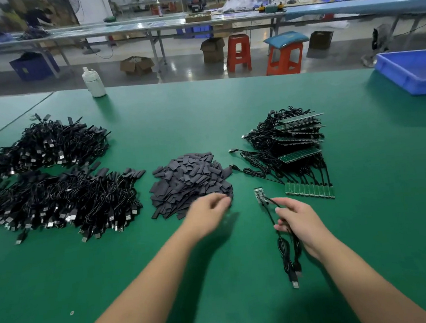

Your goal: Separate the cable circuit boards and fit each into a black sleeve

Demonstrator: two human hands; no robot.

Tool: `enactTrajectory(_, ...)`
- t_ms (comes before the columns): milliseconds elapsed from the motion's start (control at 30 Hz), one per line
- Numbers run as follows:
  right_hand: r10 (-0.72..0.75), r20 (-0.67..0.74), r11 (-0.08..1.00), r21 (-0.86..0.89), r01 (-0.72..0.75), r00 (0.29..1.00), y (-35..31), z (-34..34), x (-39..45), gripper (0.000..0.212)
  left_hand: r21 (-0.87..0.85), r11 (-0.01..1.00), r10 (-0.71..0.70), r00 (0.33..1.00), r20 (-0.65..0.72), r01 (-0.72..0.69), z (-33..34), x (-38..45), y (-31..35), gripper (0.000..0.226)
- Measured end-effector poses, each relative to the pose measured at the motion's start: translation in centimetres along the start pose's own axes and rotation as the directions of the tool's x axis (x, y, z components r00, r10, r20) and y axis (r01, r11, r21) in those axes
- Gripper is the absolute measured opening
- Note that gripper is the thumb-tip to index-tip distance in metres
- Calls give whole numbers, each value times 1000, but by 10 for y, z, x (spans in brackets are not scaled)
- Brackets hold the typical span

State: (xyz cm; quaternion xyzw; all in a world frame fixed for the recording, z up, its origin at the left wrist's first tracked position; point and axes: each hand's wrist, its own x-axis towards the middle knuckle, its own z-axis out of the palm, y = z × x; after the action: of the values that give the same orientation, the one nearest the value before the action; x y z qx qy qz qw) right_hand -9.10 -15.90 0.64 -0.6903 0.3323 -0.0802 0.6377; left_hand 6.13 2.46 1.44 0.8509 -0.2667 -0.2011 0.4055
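While the right hand point(298, 222) is gripping the cable point(283, 243) with curled fingers, a separated circuit board point(260, 195) is being held out at the cable's far end, just above the green mat point(203, 125). In the head view, the left hand point(207, 214) is being brought to the near edge of the black sleeve pile point(190, 182), fingertips closing on a sleeve; whether one is actually pinched cannot be told. Only a single sleeve should be lifted, its open end turned toward the board, and the cable is best gripped nearer the board for steady insertion.

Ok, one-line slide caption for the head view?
Left hand reaches into the sleeve pile while right hand holds a cable with its separated board.
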Motion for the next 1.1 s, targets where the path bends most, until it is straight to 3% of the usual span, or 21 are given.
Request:
enactTrajectory(67, -63, 13, 998, -25, 63, 998, -1, 8, -6, 30, -227, 971, -59, 996, 64, 72, 32, 0, 18, 31)
enactTrajectory(133, -126, 13, 988, -83, 126, 992, -2, 11, -11, 28, -361, 928, -86, 996, 30, 91, 50, 1, 31, 20)
enactTrajectory(233, -212, 26, 952, -221, 212, 977, -2, 10, -19, 20, -378, 923, -80, 997, -22, 66, 56, 0, 41, 24)
enactTrajectory(333, -295, -70, 920, -289, 264, 953, -4, 7, -21, 10, -384, 923, -43, 999, -1, 39, 52, -4, 44, 28)
enactTrajectory(433, -323, -68, 907, -306, 288, 944, -12, 7, -19, 22, -387, 922, 20, 999, 49, 1, 49, -10, 48, 22)
enactTrajectory(733, -374, -87, 885, -330, 327, 923, -28, 14, -16, 17, -65, 992, 102, 991, -83, -108, 43, -15, 60, 18)
enactTrajectory(967, -379, -85, 877, -349, 329, 921, -30, 12, -18, 9, 120, 979, 177, 979, -101, -165, 41, -16, 69, 18)
enactTrajectory(1100, -387, -124, 861, -402, 311, 913, -30, 11, -17, 10, 284, 936, 239, 967, -87, -206, 42, -16, 70, 32)
